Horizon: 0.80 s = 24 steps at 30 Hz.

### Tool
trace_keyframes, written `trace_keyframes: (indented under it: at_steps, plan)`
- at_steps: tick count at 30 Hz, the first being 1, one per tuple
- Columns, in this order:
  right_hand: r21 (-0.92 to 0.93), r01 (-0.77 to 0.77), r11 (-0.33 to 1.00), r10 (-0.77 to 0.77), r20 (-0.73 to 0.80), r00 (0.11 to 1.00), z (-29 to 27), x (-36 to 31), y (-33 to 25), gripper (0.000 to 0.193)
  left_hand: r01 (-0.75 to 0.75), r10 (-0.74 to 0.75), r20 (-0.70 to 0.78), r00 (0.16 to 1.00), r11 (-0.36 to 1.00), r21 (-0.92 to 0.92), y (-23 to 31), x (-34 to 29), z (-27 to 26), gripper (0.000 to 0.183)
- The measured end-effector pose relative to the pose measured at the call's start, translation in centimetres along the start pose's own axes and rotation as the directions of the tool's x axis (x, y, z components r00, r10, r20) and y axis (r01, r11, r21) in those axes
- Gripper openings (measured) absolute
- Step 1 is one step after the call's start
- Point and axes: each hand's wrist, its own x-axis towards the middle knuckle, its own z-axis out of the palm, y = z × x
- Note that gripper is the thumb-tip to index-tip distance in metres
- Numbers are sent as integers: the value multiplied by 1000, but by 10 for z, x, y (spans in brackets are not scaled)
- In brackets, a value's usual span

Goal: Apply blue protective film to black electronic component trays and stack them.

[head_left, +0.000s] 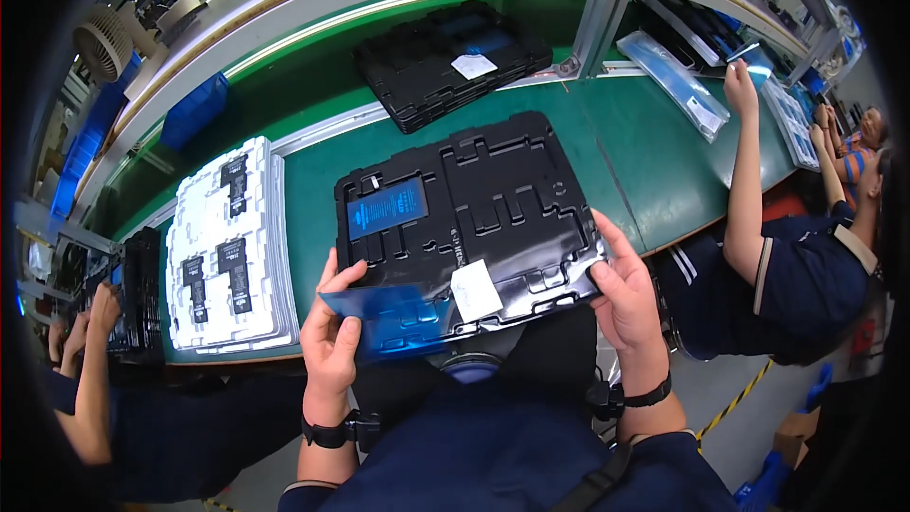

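In front of me a black moulded plastic tray [502,171] lies partly on the green bench, its near side reaching past the bench edge. My right hand [626,294] grips its near right corner, thumb on top. At the near left corner, my left hand [332,322] is closed on a translucent blue plastic film [389,313]; whether it also holds the tray rim is hidden. A flat blue battery-like piece [387,209] with small white print sits in the tray's left compartment. On the near side lies a white paper label [476,290].
White trays [204,199] with black flat parts stand stacked at left. More black trays [445,52] lie on the far belt, near a blue bin [194,112]. A metal post [607,9] rises behind. Wrapped packs [673,81] lie right. Co-workers [806,256] sit close on both sides.
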Motion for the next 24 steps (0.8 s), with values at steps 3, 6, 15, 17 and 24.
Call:
trace_keyframes:
  at_steps: [3, 6, 15, 17, 24]
  plan:
    - [36, -45, 998, 46, -13, 999, -8, 1, 0, 68, -33, 33, 3, 999, 998, -52, -5, 0, -5, 36]
    - [64, -12, 998, 9, 33, 999, -18, 11, -9, 70, -68, 30, -148, 988, 965, -255, -8, -1, -2, 41]
    - [32, 82, 996, -82, -4, 997, -7, 112, -29, 53, -29, -21, -171, 985, 958, -286, -13, -6, -8, 26]
    - [59, 66, 996, -66, -10, 998, 0, 149, -21, 49, -32, -26, -191, 981, 955, -294, -12, -6, -8, 22]
    - [165, 144, 976, -133, -77, 988, 24, 217, 1, 25, -16, 0, -79, 997, 980, -200, -10, -4, -9, 17]
